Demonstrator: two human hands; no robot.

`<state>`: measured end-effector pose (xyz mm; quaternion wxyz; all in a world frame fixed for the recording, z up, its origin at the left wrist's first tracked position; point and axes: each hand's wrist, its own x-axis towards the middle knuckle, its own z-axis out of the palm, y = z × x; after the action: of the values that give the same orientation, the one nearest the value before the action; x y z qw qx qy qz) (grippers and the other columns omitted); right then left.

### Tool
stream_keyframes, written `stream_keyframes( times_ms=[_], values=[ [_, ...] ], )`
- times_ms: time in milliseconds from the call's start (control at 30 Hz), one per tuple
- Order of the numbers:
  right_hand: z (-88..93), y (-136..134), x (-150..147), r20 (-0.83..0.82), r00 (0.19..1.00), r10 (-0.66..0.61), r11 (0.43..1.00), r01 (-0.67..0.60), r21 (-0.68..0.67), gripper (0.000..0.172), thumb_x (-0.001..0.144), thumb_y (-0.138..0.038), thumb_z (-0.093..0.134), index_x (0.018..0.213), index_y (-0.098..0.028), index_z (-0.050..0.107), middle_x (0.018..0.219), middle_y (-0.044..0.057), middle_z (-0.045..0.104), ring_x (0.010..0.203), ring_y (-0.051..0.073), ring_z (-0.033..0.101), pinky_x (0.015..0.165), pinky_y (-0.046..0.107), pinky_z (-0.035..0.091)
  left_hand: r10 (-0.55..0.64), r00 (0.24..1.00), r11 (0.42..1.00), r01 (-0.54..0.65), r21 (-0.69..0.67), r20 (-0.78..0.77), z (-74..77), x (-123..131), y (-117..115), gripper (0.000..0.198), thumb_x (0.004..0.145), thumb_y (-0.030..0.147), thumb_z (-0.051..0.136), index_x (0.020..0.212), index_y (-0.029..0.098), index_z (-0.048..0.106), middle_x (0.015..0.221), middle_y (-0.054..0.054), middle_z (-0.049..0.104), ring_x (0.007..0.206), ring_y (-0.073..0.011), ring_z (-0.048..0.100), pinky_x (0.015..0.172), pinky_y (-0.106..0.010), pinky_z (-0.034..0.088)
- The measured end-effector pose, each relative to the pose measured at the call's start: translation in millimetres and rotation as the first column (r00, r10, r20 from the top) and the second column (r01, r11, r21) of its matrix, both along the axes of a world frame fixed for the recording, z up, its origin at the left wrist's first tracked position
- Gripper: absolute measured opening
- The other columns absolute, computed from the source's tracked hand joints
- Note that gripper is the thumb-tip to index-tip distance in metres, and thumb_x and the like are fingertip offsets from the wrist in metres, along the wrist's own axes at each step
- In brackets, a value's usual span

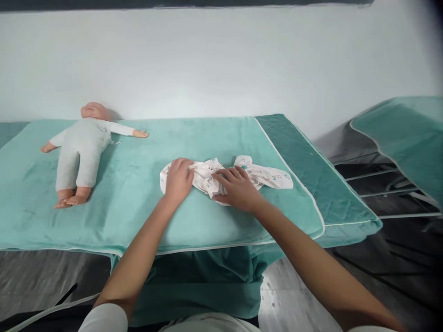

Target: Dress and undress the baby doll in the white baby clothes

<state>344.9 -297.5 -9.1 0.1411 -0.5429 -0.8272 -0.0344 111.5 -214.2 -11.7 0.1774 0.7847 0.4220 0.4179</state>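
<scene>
A white baby garment [206, 177] with a small print lies crumpled on the green bed cover, its sleeves spread out to either side. My left hand [179, 180] is over its left part, fingers bent down and closed on the fabric. Around the middle of the garment, my right hand [238, 188] has its fingers curled into the cloth, thumb at the near edge. Both hands hide parts of the garment. Farther left, a baby doll [82, 145] with a pale cloth body lies on its back, arms spread, apart from my hands.
The green bed cover [131, 212] has white piping, with a darker quilted section [311, 170] at the right end. Behind it rises a white wall [207, 64]. Another green-covered bed or chair [411, 138] with metal bars stands right. A pale cable [58, 308] runs at lower left.
</scene>
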Motion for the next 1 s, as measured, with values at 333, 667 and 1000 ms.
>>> stream_keyframes(
  times_ms=[333, 667, 1000],
  values=[
    [7.6, -14.6, 61.2, -0.585, 0.711, -0.391, 0.863, 0.504, 0.034, 0.026, 0.082, -0.030, 0.065, 0.106, -0.022, 0.059, 0.097, 0.008, 0.066, 0.085, 0.026, 0.062, 0.077, 0.040, 0.053, -0.033, 0.986, 0.985, 0.004, -0.174, -0.164, -36.5, 49.0, 26.7, 0.019, 0.091, 0.025, 0.069, 0.110, 0.024, 0.067, 0.125, -0.014, 0.071, 0.127, -0.0372, 0.058, 0.112, -0.055, 0.037],
    [-29.9, -32.0, 138.1, -0.313, 0.834, -0.454, 0.891, 0.421, -0.171, 0.035, 0.092, -0.031, 0.049, 0.121, -0.022, 0.067, 0.124, 0.015, 0.071, 0.118, 0.033, 0.065, 0.103, 0.049, 0.052, 0.014, 0.999, 0.990, -0.020, -0.138, -0.044, -40.8, 41.5, 23.1, 0.009, 0.098, 0.020, 0.054, 0.095, 0.024, 0.061, 0.098, -0.010, 0.071, 0.103, -0.0316, 0.063, 0.103, -0.049, 0.041],
    [-16.1, -36.9, 120.1, -0.541, 0.572, -0.616, 0.779, 0.544, -0.311, 0.042, 0.070, -0.058, 0.074, 0.090, -0.024, 0.060, 0.096, 0.010, 0.074, 0.088, 0.031, 0.068, 0.082, 0.044, 0.055, 0.338, 0.879, 0.941, -0.322, -0.103, 0.337, -34.9, 9.8, 26.4, 0.014, 0.106, 0.033, 0.041, 0.105, 0.023, 0.050, 0.105, -0.008, 0.058, 0.101, -0.0237, 0.057, 0.100, -0.037, 0.042]
  ],
)
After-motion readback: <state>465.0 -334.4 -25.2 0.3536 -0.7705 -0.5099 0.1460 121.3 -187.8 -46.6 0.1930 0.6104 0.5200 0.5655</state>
